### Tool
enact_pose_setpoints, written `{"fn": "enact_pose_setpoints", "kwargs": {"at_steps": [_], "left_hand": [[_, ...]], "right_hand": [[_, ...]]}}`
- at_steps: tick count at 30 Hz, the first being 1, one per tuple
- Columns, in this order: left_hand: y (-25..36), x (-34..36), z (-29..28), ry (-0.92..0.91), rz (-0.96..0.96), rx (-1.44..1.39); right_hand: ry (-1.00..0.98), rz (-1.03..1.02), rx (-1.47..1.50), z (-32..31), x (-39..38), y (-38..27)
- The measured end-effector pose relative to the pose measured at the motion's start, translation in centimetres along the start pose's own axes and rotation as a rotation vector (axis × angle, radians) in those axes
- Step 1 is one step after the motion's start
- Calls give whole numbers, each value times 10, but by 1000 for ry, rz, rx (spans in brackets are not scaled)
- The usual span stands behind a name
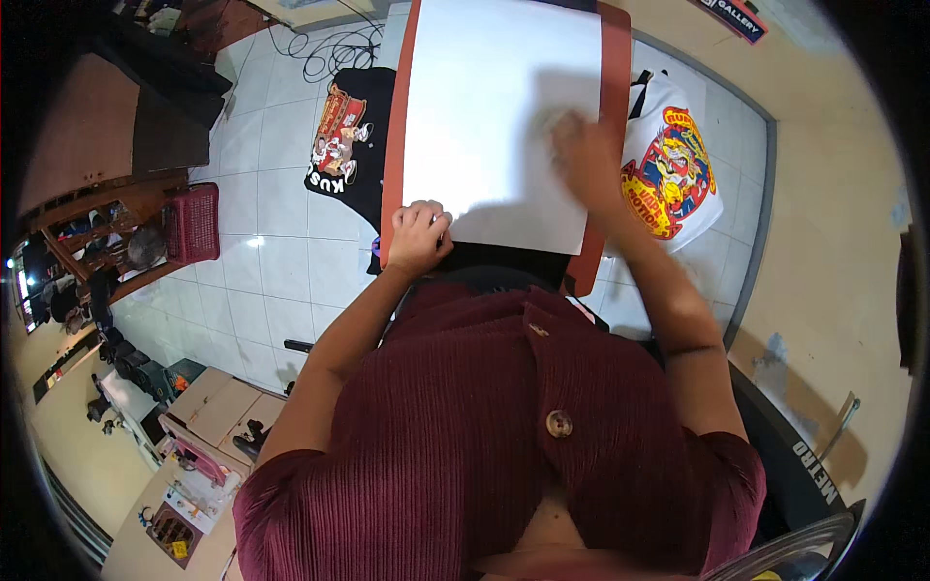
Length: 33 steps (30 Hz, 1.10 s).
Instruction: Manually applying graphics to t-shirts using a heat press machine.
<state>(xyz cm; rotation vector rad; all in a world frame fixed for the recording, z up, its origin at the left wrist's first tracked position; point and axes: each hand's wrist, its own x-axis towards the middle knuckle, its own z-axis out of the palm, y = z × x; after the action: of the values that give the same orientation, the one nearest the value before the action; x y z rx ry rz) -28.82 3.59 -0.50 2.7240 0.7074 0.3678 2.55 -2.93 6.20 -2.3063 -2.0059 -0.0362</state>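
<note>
A large white sheet (pixel 484 107) lies flat on a reddish-brown board (pixel 614 58) in front of me. My left hand (pixel 419 238) is at its near left corner, fingers curled and closed on the edge there. Over the right part of the sheet is my right hand (pixel 587 160), smeared by motion, with its fingers bent. A pale, blurred thing (pixel 560 120) shows at those fingertips; its kind I cannot make out. Dark material (pixel 504 259) shows below the sheet's near edge.
Left of the board is a black printed garment (pixel 341 131); on the right, a white printed fabric piece (pixel 668 169). Black cable (pixel 334 53) lies coiled on the tiled floor (pixel 281 223). A dark red basket (pixel 192 223) stands by a wooden shelf. A wall (pixel 823 174) rises on the right.
</note>
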Motion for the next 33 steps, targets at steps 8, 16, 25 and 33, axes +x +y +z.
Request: {"fn": "enact_pose_setpoints", "kwargs": {"at_steps": [8,16,25,33], "left_hand": [[2,2,-3,-22,-18,8],[1,1,0,-42,-5,30],[0,-1,1,-98,-48,-3],[-9,-4,7,-82,-49,-2]], "right_hand": [[78,184,178,9,-30,7],[-142,-283,273,16,-82,-44],[248,539,18,18,53,106],[-33,-243,417,46,1,-45]]}}
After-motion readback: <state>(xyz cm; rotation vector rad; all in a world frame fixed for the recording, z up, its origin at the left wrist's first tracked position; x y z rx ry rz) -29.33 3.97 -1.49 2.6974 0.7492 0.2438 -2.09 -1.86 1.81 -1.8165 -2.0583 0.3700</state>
